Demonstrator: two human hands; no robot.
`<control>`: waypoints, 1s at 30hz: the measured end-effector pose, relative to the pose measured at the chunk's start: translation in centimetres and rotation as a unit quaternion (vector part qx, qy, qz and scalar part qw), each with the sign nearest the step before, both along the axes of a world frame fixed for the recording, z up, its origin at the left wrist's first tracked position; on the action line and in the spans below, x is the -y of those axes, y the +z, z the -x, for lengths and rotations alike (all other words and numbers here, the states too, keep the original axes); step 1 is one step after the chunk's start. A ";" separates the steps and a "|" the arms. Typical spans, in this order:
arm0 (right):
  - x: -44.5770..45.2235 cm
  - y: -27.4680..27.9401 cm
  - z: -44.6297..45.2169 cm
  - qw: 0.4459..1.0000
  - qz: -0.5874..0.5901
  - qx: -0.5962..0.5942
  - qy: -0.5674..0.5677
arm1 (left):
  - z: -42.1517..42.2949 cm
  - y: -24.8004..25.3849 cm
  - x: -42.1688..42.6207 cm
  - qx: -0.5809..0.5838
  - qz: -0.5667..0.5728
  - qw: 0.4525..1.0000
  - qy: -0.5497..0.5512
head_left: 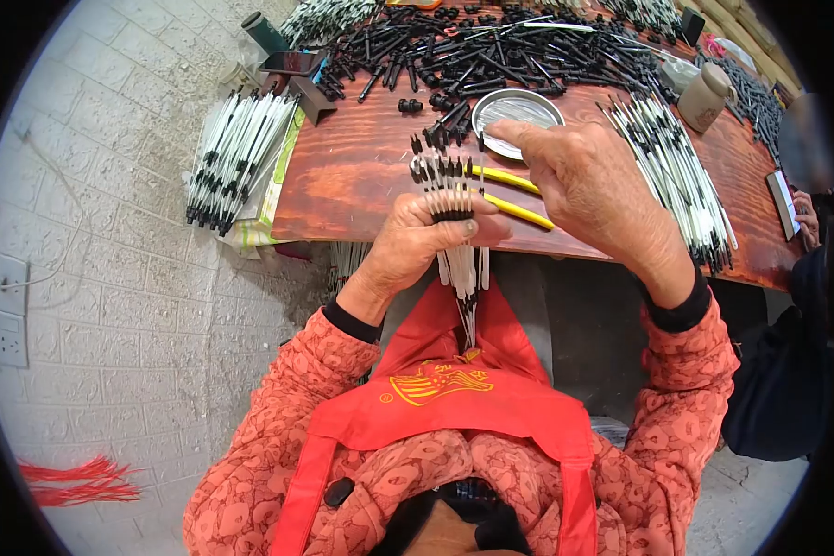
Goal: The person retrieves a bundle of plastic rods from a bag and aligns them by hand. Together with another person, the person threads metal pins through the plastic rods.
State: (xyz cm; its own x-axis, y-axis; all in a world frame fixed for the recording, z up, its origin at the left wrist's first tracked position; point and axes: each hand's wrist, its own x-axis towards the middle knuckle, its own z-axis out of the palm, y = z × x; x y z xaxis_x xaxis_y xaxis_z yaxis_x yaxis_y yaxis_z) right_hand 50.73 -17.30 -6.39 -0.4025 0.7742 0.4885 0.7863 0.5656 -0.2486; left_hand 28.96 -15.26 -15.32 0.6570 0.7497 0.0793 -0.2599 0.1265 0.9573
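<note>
My left hand [417, 239] is wrapped around a bundle of thin white sticks [463, 269] with black fittings, held upright over my lap. Their black tips [440, 169] rise above the fingers, and the lower ends fan downward in front of the red apron [463, 389]. My right hand [593, 181] is raised to the right of the bundle. Its fingertips meet the top of one white stick [482, 165] that stands higher than the others; the thumb is mostly hidden. Behind the hands, yellow-handled pliers [514, 211] lie on the wooden table [334, 176].
A round metal dish [556, 107] sits behind my right hand. Black plastic parts [473, 51] are heaped across the back. Stick bundles lie left [241, 157] and right [672, 171]. A beige bottle [704, 97] stands at right, near another person's hand [806, 218] with a phone [784, 204].
</note>
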 end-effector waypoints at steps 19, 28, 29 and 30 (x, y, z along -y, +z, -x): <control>-0.4 0.7 1.5 0.999 0.004 0.042 0.003 | 0.7 -0.6 0.3 0.057 0.019 0.998 -0.006; -0.9 0.1 1.3 1.000 0.010 -0.004 0.024 | 0.7 -0.4 0.2 0.048 0.018 0.999 -0.010; -0.9 0.2 1.3 1.000 0.011 -0.001 0.021 | 0.7 -0.3 0.2 0.044 0.014 0.999 -0.011; -0.9 0.3 1.4 1.000 0.007 0.009 0.018 | 0.7 -0.4 0.2 0.044 0.015 0.999 -0.009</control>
